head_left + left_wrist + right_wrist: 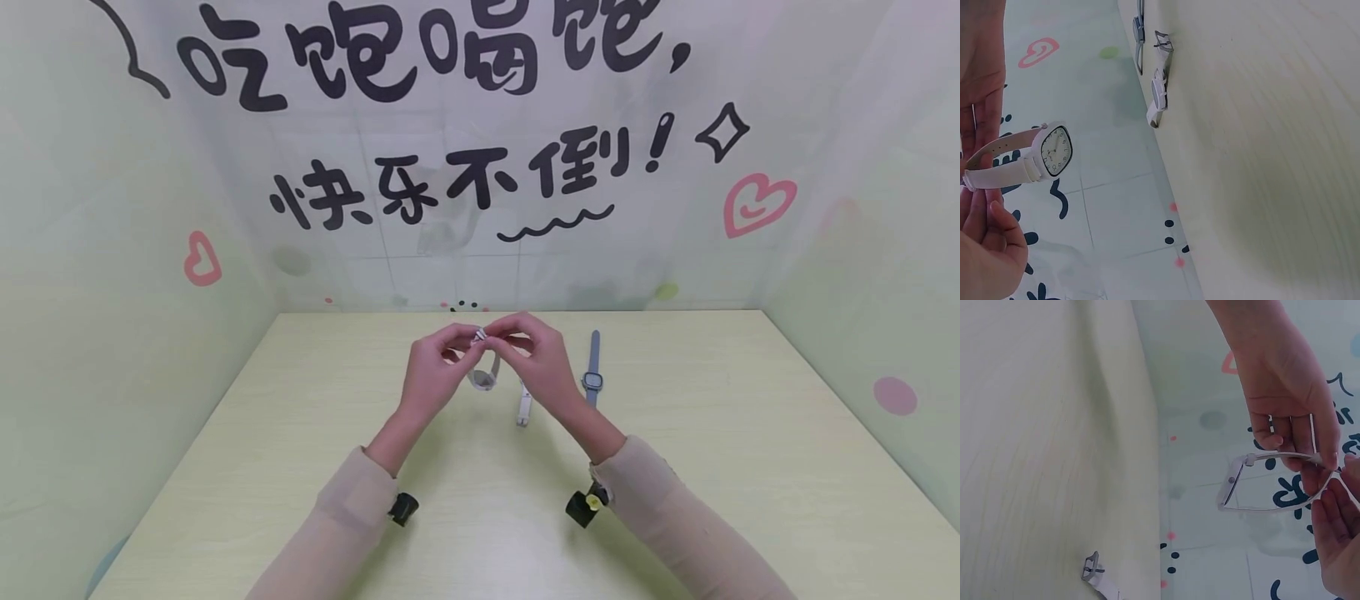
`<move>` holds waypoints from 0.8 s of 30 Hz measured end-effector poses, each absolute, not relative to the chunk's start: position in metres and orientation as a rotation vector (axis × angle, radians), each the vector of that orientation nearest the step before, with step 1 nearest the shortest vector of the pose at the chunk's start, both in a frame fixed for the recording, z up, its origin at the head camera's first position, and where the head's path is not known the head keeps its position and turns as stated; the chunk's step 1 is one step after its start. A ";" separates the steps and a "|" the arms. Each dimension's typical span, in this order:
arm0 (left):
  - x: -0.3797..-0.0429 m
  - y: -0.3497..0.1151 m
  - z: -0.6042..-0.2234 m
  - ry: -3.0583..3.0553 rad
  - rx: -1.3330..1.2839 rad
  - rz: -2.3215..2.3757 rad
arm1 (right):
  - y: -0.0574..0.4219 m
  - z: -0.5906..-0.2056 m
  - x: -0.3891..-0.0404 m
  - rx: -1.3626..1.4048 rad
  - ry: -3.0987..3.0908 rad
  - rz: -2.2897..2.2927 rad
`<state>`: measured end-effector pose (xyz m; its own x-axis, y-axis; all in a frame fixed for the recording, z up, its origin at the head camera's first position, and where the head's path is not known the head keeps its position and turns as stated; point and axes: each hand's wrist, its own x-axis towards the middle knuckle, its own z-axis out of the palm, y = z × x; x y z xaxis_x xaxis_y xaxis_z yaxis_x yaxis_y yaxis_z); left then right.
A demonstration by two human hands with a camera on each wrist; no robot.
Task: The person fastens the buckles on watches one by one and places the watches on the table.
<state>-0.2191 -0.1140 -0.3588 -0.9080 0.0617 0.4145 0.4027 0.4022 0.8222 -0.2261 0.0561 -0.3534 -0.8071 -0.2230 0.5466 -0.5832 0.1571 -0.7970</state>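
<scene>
White watch (1035,162): I see it in the air above the table (300,500), between the two hands. The strap makes a loop, with the case hanging at its low side.
Dial (1057,150): it is turned outward, away from the fingers; probably this is only because the hold is at the opposite side of the loop.
Left hand (438,371): fingers bent, thumb and fingertips nearly together, pinching the strap near its ends.
Right hand (536,358): also bent and nearly closed at the tips, pinching the strap from the other side.
Strap ends (480,335): I think both hands meet here because these parts are small and soft, so each side wants its own pinch. Whether they are fastened, I cannot tell; the fingers cover them.
Second white watch (1159,90): it lies on the table, beyond the working fingers, with its buckle (1090,567) free of any hand.
Blue-grey watch (592,381): it lies stretched long on the table, to the right of the second white one; the right forearm hides its near end. I suppose both are placed aside to leave room for the hands.
</scene>
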 end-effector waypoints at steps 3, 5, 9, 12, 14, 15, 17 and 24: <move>-0.219 -0.112 -0.360 -2.359 -0.407 -1.448 | 0.055 -0.354 -0.226 0.775 -2.173 1.624; -0.218 -0.112 -0.360 -2.367 -0.412 -1.395 | 0.055 -0.354 -0.226 0.768 -2.189 1.575; -0.216 -0.110 -0.361 -2.397 -0.423 -1.274 | 0.054 -0.355 -0.227 0.758 -2.218 1.476; -0.214 -0.109 -0.360 -2.440 -0.409 -1.197 | 0.054 -0.356 -0.228 0.754 -2.243 1.407; -0.214 -0.108 -0.360 -2.470 -0.394 -1.150 | 0.054 -0.357 -0.228 0.756 -2.256 1.363; -0.213 -0.108 -0.360 -2.483 -0.389 -1.131 | 0.054 -0.357 -0.228 0.755 -2.262 1.340; -0.213 -0.107 -0.360 -2.497 -0.383 -1.098 | 0.054 -0.357 -0.229 0.755 -2.269 1.285; -0.213 -0.106 -0.362 -2.526 -0.388 -1.022 | 0.052 -0.358 -0.229 0.711 -2.324 1.118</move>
<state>-0.2128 -0.1059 -0.3620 -0.8869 0.1081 0.4491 0.3901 0.6960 0.6028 -0.2290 0.0517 -0.3575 -0.7595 -0.2493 0.6008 -0.6250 0.5357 -0.5678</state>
